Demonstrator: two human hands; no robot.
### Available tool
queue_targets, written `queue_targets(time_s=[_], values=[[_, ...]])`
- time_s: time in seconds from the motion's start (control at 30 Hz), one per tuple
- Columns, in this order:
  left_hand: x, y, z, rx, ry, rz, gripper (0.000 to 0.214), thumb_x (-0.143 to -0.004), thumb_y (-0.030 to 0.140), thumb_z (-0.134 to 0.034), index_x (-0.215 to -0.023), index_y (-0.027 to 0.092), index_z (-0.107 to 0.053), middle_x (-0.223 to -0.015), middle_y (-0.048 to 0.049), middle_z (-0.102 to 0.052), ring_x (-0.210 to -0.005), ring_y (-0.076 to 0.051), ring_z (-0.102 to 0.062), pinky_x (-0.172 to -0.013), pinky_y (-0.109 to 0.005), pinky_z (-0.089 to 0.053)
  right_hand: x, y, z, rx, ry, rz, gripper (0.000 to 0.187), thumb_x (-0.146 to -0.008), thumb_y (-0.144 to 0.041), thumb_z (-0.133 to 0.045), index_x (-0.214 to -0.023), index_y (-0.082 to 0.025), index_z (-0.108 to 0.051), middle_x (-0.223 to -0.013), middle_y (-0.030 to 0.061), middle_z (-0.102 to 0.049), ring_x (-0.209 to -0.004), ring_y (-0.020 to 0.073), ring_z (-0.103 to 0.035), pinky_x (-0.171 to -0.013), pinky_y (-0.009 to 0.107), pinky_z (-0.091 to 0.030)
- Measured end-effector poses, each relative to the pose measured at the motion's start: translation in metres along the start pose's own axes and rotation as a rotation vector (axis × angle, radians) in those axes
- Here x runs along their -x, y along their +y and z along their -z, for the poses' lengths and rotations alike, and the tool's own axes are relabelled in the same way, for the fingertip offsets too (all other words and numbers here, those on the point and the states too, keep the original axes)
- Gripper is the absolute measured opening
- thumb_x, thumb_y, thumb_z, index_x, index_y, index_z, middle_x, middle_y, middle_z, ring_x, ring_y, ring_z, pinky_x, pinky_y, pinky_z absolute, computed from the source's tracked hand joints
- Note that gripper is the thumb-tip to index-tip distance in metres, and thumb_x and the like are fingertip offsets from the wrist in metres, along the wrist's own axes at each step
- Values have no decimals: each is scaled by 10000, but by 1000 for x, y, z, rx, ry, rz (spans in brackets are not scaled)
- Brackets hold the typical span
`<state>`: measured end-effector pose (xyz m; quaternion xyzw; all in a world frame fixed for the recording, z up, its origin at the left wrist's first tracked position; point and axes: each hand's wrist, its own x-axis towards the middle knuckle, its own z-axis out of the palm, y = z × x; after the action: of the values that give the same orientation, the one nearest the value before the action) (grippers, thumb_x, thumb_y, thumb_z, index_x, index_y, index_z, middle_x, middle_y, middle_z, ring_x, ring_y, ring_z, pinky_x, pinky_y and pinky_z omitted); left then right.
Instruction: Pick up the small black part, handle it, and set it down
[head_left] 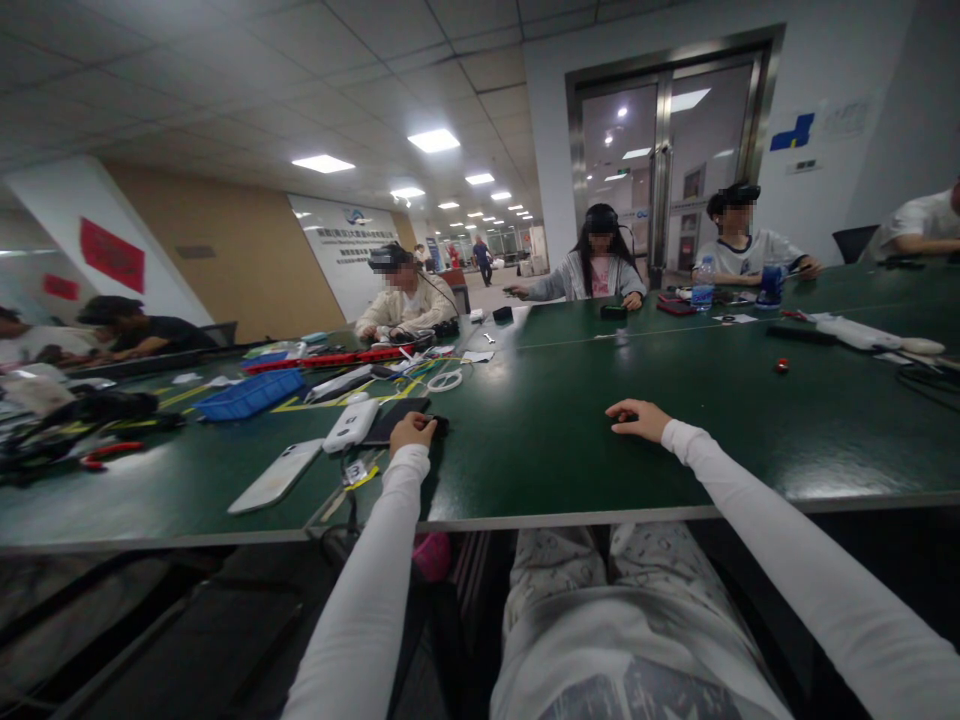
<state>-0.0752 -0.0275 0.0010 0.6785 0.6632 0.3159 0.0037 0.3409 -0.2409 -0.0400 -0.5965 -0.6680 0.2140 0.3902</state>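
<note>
Left grip (412,432) at small dark object (441,425), green desk (525,460)
Cannot tell if clamped; right grip (640,419) apart, empty. White phone (277,478), blue tray (251,394) lie leftward.

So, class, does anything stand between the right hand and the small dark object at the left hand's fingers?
Nothing visible does: only green tabletop shows between the right hand and the small dark object at the left hand. The white phone lies beyond the left hand, on its other side.
</note>
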Motion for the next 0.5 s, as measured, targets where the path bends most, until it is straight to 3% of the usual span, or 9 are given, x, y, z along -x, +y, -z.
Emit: queue_targets(time_s=[0.37, 0.5], values=[[2, 3, 1, -43, -39, -60, 261, -658, 360, -529, -841, 184, -589, -787, -47, -608, -758, -164, -546, -677, -252, -404, -1, 2, -1, 16, 12, -6, 356, -612, -286, -628, -957, -210, -581, -951, 38, -591, -817, 166, -546, -798, 346, -420], [7, 16, -7, -23, -76, -168, 236, -665, 338, -530, -834, 188, -598, -797, -42, -596, -757, -155, -540, -688, -243, -405, -1, 2, -1, 13, 9, -3, 362, -617, -287, -622, -967, -209, -576, -964, 40, -583, -812, 164, -545, -791, 343, -422]])
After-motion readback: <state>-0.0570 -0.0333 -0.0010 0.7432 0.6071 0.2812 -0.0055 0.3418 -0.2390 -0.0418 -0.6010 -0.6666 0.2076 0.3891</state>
